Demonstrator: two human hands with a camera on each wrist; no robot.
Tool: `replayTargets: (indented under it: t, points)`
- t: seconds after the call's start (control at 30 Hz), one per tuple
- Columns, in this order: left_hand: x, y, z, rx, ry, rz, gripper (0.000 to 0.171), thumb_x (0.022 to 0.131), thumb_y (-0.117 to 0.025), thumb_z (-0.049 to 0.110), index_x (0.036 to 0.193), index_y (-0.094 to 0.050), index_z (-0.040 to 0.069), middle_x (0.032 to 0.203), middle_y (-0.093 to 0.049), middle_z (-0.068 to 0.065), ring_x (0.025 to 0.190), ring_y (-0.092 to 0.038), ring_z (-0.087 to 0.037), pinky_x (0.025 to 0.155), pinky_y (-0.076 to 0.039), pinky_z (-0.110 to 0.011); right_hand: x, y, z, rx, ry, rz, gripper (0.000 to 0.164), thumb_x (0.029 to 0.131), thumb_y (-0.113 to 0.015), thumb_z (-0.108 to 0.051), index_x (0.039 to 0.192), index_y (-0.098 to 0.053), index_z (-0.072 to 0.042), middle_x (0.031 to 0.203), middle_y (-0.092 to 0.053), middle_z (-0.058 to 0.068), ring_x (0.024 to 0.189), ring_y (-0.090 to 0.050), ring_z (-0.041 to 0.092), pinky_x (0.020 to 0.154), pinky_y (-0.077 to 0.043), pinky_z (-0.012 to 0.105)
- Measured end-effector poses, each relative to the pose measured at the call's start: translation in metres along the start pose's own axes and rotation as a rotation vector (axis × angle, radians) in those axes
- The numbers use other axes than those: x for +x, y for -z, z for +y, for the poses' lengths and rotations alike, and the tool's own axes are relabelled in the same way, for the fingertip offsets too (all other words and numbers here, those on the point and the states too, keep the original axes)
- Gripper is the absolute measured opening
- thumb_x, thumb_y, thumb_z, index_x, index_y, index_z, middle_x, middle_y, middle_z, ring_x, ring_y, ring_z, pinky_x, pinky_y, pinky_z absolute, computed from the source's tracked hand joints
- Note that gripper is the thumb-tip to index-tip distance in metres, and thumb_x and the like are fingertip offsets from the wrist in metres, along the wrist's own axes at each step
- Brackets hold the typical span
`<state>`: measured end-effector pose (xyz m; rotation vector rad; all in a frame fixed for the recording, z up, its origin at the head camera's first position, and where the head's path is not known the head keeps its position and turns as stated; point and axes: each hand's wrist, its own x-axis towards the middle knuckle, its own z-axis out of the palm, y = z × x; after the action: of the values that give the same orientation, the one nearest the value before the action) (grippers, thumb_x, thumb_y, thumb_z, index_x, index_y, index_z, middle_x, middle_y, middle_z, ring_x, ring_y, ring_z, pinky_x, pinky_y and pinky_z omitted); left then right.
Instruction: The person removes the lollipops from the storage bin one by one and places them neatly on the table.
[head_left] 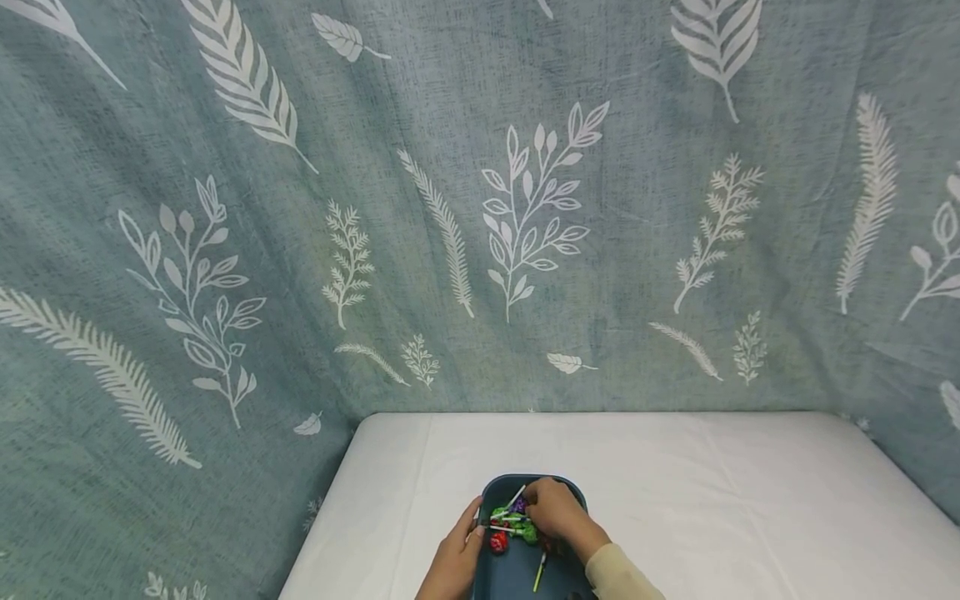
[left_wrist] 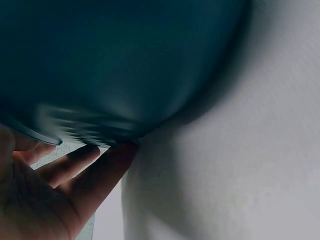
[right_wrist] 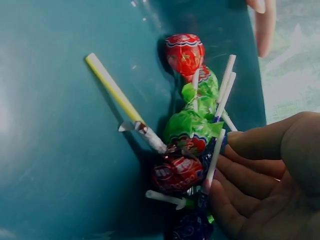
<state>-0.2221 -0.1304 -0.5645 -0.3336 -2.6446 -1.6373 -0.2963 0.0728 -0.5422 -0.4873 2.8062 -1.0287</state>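
A dark blue tray [head_left: 517, 579] stands on the white table with lollipops gathered by its left wall. My left hand [head_left: 454, 558] holds the tray's left side; in the left wrist view its fingers [left_wrist: 107, 172] press the outer wall. Inside the tray, my right hand [head_left: 558, 510] pinches among the lollipops at a dark purple-blue wrapped lollipop [right_wrist: 220, 142], partly hidden by the thumb. Close by lie a red lollipop [right_wrist: 185, 52], a green lollipop [right_wrist: 187, 127] and a dark red lollipop [right_wrist: 177, 172] with a yellow-and-white stick [right_wrist: 115, 90].
White cloth covers the table [head_left: 697, 500] around the tray. Behind and to the sides hangs a blue-green curtain [head_left: 630, 275] with white leaf prints. A dark object [head_left: 576, 596] shows at the bottom edge of the head view, within the tray.
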Motion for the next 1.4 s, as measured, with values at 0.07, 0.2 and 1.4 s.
replayTargets:
  t: [0.07, 0.2, 1.4]
  points:
    - [0.001, 0.000, 0.000, -0.009, 0.001, -0.001, 0.047, 0.107, -0.048, 0.012, 0.152, -0.041, 0.000, 0.126, -0.064, -0.029, 0.120, -0.057, -0.049, 0.098, -0.042, -0.067, 0.002, -0.002, 0.001, -0.011, 0.010, 0.008, 0.016, 0.087, -0.070, 0.000, 0.102, -0.074, 0.003, 0.092, -0.072, 0.012, 0.087, -0.068, 0.028, 0.082, -0.055, 0.052]
    - [0.001, 0.000, -0.001, -0.016, -0.011, 0.002, 0.047, 0.106, -0.048, 0.010, 0.151, -0.042, 0.000, 0.127, -0.063, -0.031, 0.119, -0.058, -0.049, 0.098, -0.042, -0.067, 0.003, -0.006, 0.002, -0.022, 0.023, 0.038, 0.016, 0.085, -0.073, -0.002, 0.101, -0.075, 0.001, 0.090, -0.071, 0.009, 0.085, -0.068, 0.026, 0.081, -0.055, 0.051]
    - [0.001, -0.002, -0.005, -0.029, 0.034, 0.002, 0.048, 0.107, -0.049, 0.013, 0.153, -0.042, 0.004, 0.126, -0.065, -0.025, 0.121, -0.058, -0.047, 0.098, -0.041, -0.068, -0.005, -0.011, -0.001, 0.013, -0.014, 0.162, 0.017, 0.076, -0.082, -0.010, 0.091, -0.075, -0.003, 0.078, -0.067, 0.001, 0.067, -0.058, 0.012, 0.066, -0.052, 0.038]
